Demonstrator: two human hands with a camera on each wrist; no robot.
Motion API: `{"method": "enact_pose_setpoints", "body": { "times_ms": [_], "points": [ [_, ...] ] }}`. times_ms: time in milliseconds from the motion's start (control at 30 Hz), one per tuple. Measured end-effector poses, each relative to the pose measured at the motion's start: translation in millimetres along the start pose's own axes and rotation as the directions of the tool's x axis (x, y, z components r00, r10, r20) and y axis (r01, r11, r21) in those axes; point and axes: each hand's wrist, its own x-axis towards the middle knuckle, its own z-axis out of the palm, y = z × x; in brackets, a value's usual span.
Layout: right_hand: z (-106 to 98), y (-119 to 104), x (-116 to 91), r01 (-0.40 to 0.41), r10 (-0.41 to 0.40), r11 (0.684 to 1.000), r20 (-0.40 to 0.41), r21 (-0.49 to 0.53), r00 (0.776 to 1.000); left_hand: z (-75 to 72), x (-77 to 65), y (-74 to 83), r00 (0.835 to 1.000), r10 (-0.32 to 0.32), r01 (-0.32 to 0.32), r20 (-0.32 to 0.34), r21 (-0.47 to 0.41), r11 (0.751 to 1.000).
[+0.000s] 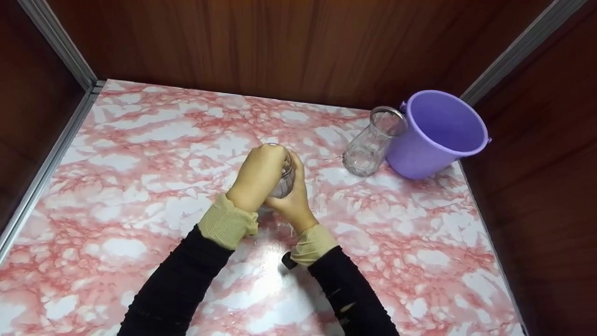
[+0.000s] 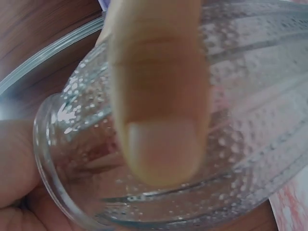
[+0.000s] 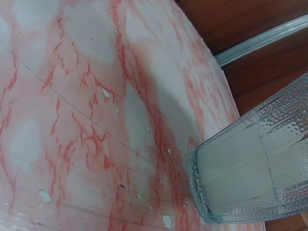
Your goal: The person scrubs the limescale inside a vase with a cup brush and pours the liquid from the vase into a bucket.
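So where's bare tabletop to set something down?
Bare: tabletop between left sleeve and left metal rail; right front, between right sleeve and right wall. Crowded: centre, where the hands meet at a glass; rear right, where a clear vase stands beside a purple bucket.

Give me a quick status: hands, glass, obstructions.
Right hand gripping glass. Left hand at its mouth, grip unclear. Second glass, bucket to the right, out of the way.
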Motion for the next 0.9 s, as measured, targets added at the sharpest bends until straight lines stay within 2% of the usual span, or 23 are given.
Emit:
{"method": "enact_pose_setpoints", "body": {
  "times_ms": [133,267,500,767,900],
  "points": [
    [-1.3,0.4,-0.2,0.019,-0.019,1.0,0.004,-0.018,1.0,2.8,-3.3,0.2,0.997,0.054,-0.051,-0.057,0.048,0.998],
    [-2.2,0.2,-0.6,0.018,-0.018,0.999,0.005,-0.036,1.0,4.3,-4.4,0.5,0.993,0.085,-0.077,-0.085,0.092,0.993],
    [-2.7,-0.6,0.4,0.005,-0.004,0.999,0.013,-0.045,1.0,2.4,-4.6,1.4,0.994,0.102,-0.095,-0.05,0.128,0.987],
    [-2.0,0.3,0.5,0.012,-0.011,0.998,0.004,-0.066,1.0,3.2,-1.7,-0.3,0.99,0.121,-0.106,-0.075,0.176,0.979],
    [-1.6,1.5,0.9,0.029,-0.029,0.999,0.012,-0.044,1.0,3.2,-1.4,-1.9,0.989,0.134,-0.12,-0.056,0.207,0.971]
  ]
}}
